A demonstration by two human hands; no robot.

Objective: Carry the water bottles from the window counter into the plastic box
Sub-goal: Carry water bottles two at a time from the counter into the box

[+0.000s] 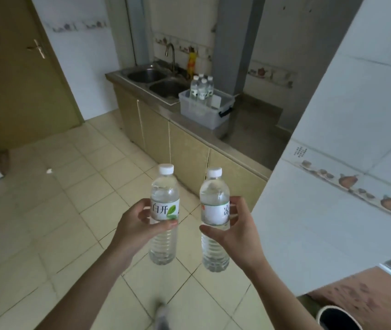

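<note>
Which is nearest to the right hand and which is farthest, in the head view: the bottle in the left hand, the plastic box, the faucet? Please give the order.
Measured from the right hand:
1. Bottle in the left hand: just to its left, held upright.
2. Plastic box: ahead on the counter, beside the sink, with bottles already in it.
3. Faucet: beyond the box, behind the sink basins.

A home kitchen: ahead of the fingers [142,216], a steel double sink [157,81] with a curved tap [171,54] sits in a counter [244,129] over beige cabinet doors [185,153]. Tiled walls [346,129] carry a teapot-pattern border, beige floor tiles [66,210] lie below, and a brown door [21,75] stands far left.
</note>
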